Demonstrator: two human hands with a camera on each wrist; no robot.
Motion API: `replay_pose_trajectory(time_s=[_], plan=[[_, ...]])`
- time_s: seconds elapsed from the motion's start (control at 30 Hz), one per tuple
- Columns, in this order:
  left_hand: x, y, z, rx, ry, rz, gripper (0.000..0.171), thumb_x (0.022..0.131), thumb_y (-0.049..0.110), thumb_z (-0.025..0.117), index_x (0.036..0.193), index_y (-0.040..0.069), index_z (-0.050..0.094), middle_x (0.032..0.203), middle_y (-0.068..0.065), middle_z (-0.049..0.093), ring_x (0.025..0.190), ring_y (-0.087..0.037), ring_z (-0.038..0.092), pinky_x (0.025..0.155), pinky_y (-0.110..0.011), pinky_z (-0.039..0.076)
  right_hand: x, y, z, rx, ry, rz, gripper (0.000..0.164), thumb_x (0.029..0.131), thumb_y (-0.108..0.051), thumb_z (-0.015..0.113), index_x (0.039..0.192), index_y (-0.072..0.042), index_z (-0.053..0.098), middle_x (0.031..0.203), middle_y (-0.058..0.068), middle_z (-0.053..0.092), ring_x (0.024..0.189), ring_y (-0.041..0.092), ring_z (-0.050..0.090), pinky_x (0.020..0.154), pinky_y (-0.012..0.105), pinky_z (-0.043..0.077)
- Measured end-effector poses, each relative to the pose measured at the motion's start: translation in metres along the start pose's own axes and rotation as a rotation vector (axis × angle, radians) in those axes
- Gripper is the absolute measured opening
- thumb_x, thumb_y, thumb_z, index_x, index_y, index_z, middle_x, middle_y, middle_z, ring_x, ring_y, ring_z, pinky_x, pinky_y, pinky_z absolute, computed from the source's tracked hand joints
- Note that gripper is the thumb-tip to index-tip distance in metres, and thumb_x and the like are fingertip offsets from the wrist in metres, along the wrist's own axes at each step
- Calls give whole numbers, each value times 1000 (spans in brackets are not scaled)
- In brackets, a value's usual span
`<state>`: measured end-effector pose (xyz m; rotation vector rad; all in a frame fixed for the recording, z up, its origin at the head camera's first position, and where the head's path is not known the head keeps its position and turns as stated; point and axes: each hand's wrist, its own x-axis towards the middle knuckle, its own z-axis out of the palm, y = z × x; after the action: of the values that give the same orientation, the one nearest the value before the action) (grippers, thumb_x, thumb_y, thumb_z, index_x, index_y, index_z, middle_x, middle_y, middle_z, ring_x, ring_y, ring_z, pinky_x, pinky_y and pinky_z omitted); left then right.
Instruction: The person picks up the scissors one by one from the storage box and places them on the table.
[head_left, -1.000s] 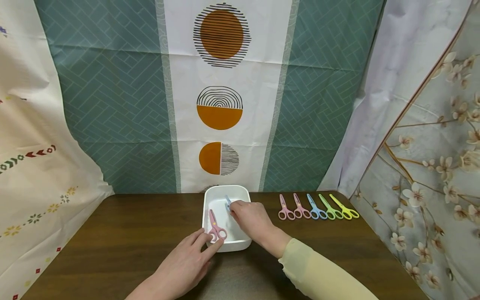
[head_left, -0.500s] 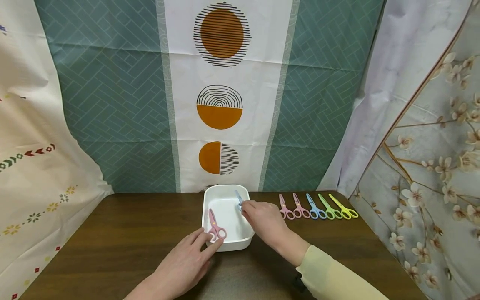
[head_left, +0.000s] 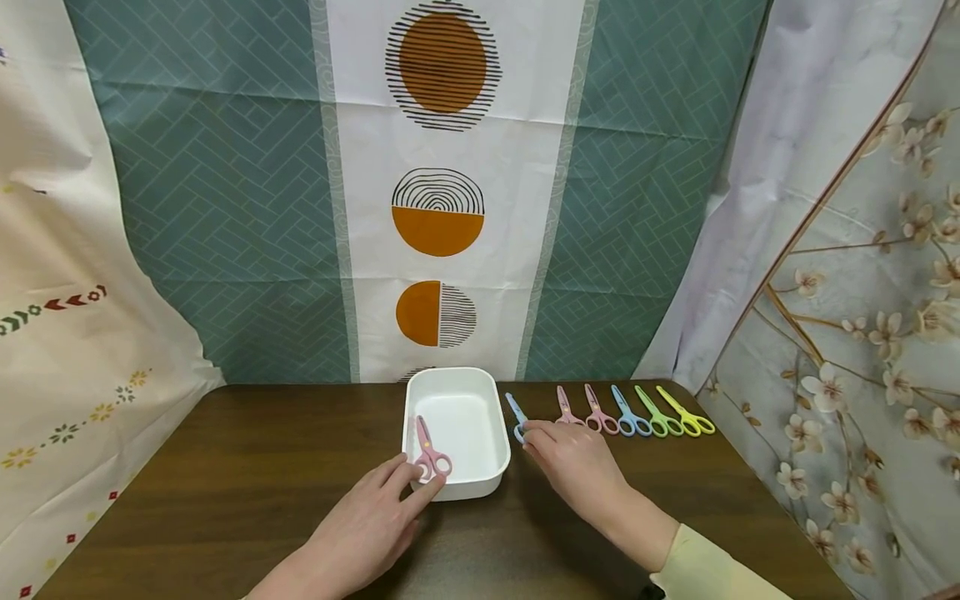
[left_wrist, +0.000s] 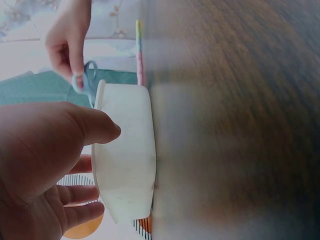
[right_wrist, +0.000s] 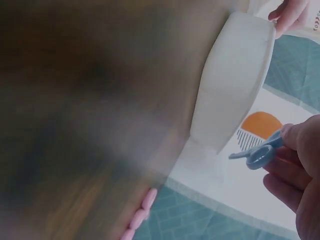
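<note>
My right hand (head_left: 576, 462) pinches a pair of light blue scissors (head_left: 516, 408) by the handle loops, blades pointing away. They are just right of the white plastic tray (head_left: 491, 483); the right wrist view shows the blue scissors (right_wrist: 260, 156) raised off the table. My left hand (head_left: 367, 521) holds the tray's near left corner; in the left wrist view its thumb (left_wrist: 97, 126) lies at the near wall, the other fingers round the side. Inside the tray, at the left, lies a pair of pink scissors (head_left: 424, 442), its handles partly behind my left fingertips.
Right of the tray a row lies on the dark wooden table (head_left: 300, 467): two pink scissors (head_left: 597, 412), blue scissors (head_left: 630, 417), green scissors (head_left: 660, 417) and yellow scissors (head_left: 686, 415). My right hand partly covers the leftmost pink pair. A patterned curtain (head_left: 255, 208) hangs behind the table.
My right hand has lifted the blue scissors out of the tray and carried them right, past its rim. My left hand has stayed at the tray's corner.
</note>
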<state>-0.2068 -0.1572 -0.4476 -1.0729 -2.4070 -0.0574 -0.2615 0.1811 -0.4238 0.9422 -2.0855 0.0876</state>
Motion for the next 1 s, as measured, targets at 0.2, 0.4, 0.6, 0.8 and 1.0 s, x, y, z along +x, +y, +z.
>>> replay_pose_trajectory(time_s=[0.2,0.4,0.6,0.8,1.0], plan=[[0,0,0,-6,8,1,66,89,23,91,151,19,68,129,-9,67,127,-39,65,103,-51,60,-17,1,-15,-4,24,-30,29,80,-8,95,104,-10,78,109,1,81,87,17,80,73,37,65],[0,-1,2,1,14,-2,68,88,22,92,151,20,67,129,-9,67,127,-39,65,104,-51,60,-32,3,-23,3,1,-28,21,87,-10,86,107,-7,78,107,3,81,89,20,80,78,39,66],[0,0,1,1,20,2,68,88,21,92,151,20,67,129,-9,66,127,-39,65,104,-51,60,-49,3,-24,-17,-46,3,14,88,-11,86,98,-8,76,103,2,80,84,19,78,73,40,64],[0,0,0,-6,18,-1,68,88,21,92,151,20,67,129,-8,66,127,-39,65,104,-51,59,-60,3,-23,-47,-84,10,20,85,-10,91,91,-10,72,93,-2,75,72,17,72,64,39,60],[1,0,0,-13,8,-1,68,89,22,92,152,21,67,128,-9,66,126,-36,65,102,-50,61,-66,3,-20,-50,-125,-13,26,79,-10,93,83,-14,68,84,-6,69,62,16,66,54,36,53]])
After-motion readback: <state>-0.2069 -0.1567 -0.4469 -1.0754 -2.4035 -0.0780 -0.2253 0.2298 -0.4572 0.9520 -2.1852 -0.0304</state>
